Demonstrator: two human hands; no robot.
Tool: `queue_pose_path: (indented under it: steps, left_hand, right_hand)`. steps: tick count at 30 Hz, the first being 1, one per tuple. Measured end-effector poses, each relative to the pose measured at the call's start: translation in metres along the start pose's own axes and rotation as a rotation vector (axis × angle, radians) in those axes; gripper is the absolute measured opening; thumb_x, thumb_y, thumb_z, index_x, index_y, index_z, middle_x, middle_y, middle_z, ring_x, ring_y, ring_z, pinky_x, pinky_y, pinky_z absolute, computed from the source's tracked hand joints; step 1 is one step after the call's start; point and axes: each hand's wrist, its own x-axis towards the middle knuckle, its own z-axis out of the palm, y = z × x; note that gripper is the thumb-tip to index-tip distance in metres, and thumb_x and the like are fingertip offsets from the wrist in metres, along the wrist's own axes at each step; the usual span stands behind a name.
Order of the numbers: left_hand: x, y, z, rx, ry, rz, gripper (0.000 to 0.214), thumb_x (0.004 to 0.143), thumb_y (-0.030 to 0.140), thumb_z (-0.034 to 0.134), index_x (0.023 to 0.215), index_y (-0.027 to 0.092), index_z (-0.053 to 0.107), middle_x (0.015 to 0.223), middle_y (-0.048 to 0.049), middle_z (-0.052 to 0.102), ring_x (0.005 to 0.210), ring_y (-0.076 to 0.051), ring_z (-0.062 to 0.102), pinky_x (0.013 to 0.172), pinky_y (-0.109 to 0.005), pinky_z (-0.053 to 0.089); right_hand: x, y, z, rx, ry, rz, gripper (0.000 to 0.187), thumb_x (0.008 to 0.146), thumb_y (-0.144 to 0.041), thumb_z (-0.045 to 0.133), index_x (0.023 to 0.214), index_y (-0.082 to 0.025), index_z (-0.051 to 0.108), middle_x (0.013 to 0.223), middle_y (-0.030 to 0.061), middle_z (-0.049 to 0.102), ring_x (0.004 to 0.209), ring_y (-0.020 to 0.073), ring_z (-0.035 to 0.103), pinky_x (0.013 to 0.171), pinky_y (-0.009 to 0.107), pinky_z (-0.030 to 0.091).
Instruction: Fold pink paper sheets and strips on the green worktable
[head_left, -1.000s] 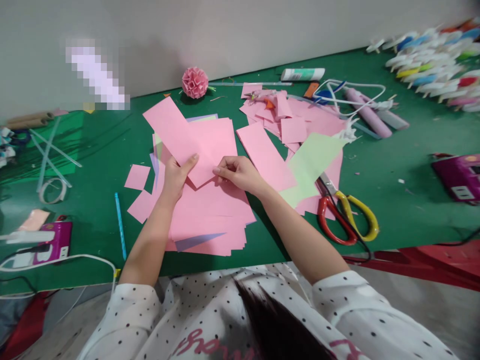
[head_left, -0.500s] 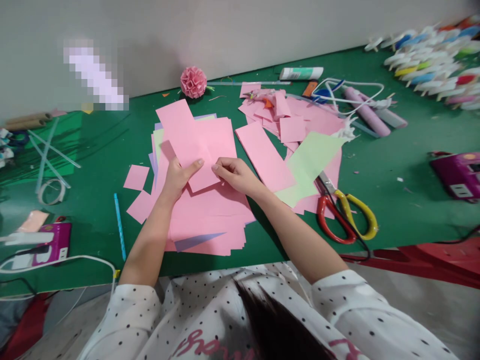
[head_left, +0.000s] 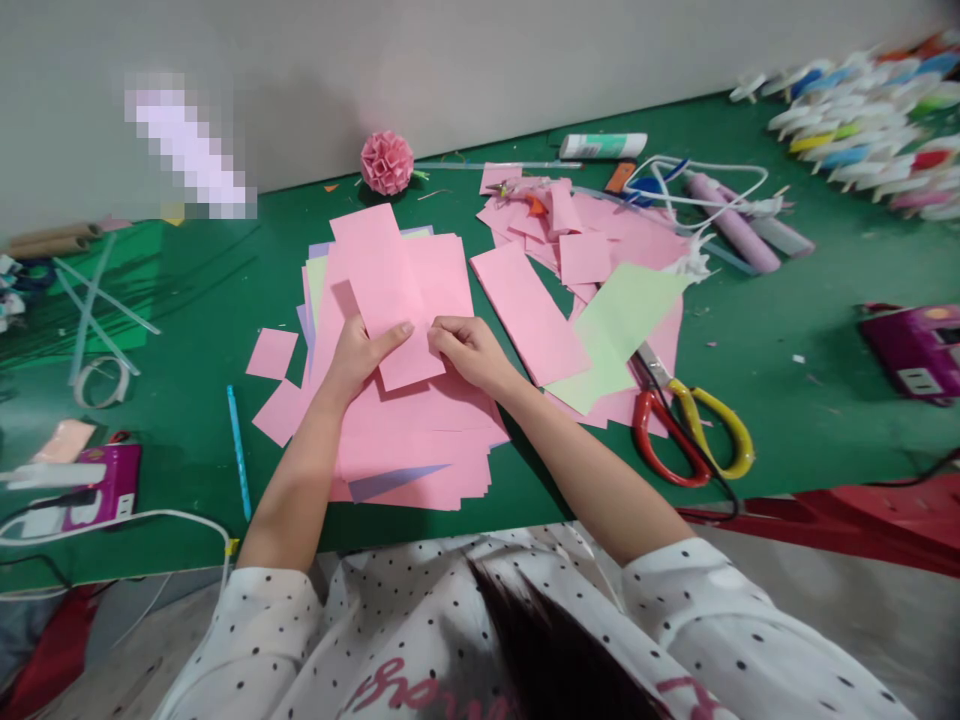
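Gripping a long pink rectangular strip of paper [head_left: 382,265], a person's left hand [head_left: 361,358] clamps the near part of its left side, thumb flat on top and fingers underneath. The right hand [head_left: 466,350], its fingers curled together, meets the strip's right edge; whether it pinches the paper cannot be told. The strip slants above a layered stack of pink paper sheets [head_left: 420,450], where purple and pale green edges show. Two small pink paper squares [head_left: 272,353] lie left of the stack, near a slim bright-blue stick [head_left: 238,450]. To the right, a second pink paper rectangle [head_left: 529,315] overlaps a pale green paper sheet [head_left: 637,310], with metal scissors with red and yellow handles [head_left: 688,402] beside them. Beyond the stack, a round pink folded-paper ball [head_left: 388,163] sits near the far edge of the green tabletop [head_left: 787,370].
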Motion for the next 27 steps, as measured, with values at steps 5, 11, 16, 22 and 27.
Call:
queue_pose_path:
  steps: [5,11,16,22,27]
  left_hand:
    - [-0.0015,0.0015,0.0002,-0.003,-0.041,-0.040,0.041,0.070,0.042,0.092,0.098,0.016,0.079,0.095,-0.0091,0.080,0.088,-0.024,0.075,0.076,-0.033,0.060]
    - [0.0003,-0.0015,0.0029,0.000,0.026,-0.014,0.038,0.077,0.049,0.085,0.093,0.016,0.078,0.088,-0.0073,0.079,0.081,-0.022,0.074,0.071,-0.031,0.058]
    - [0.0014,-0.0008,0.0030,-0.048,0.043,-0.005,0.036,0.080,0.051,0.082,0.090,0.016,0.076,0.085,-0.0053,0.077,0.079,-0.021,0.074,0.076,-0.034,0.058]
    - [0.0014,-0.0013,0.0013,-0.045,0.026,-0.019,0.035,0.079,0.050,0.083,0.086,0.016,0.075,0.079,-0.0038,0.075,0.073,-0.019,0.071,0.069,-0.031,0.056]
    - [0.0060,-0.0062,-0.0002,-0.067,0.125,0.028,0.034,0.080,0.050,0.083,0.084,0.018,0.074,0.079,-0.0029,0.074,0.072,-0.018,0.070,0.068,-0.029,0.054]
  right_hand:
    - [0.0014,0.0010,0.0000,-0.017,0.031,-0.016,0.028,0.084,-0.030,0.049,0.058,-0.022,0.048,0.056,-0.0042,0.045,0.056,0.0105,0.040,0.059,0.029,0.030]
    - [-0.0005,0.0036,0.0021,-0.010,0.084,-0.021,0.028,0.083,-0.029,0.050,0.056,-0.022,0.046,0.054,-0.0045,0.042,0.054,0.0101,0.037,0.056,0.030,0.026]
    - [0.0006,0.0010,0.0043,0.050,0.107,-0.027,0.033,0.089,-0.032,0.050,0.058,-0.022,0.046,0.055,-0.0048,0.041,0.055,0.0102,0.037,0.058,0.029,0.028]
    - [0.0005,0.0020,0.0036,0.064,0.105,-0.042,0.031,0.088,-0.032,0.054,0.059,-0.022,0.048,0.058,-0.0033,0.046,0.057,0.0105,0.041,0.058,0.029,0.030]
    - [-0.0002,0.0020,0.0036,0.064,0.067,-0.016,0.032,0.088,-0.031,0.054,0.058,-0.022,0.045,0.056,-0.0036,0.044,0.056,0.0105,0.038,0.056,0.029,0.029]
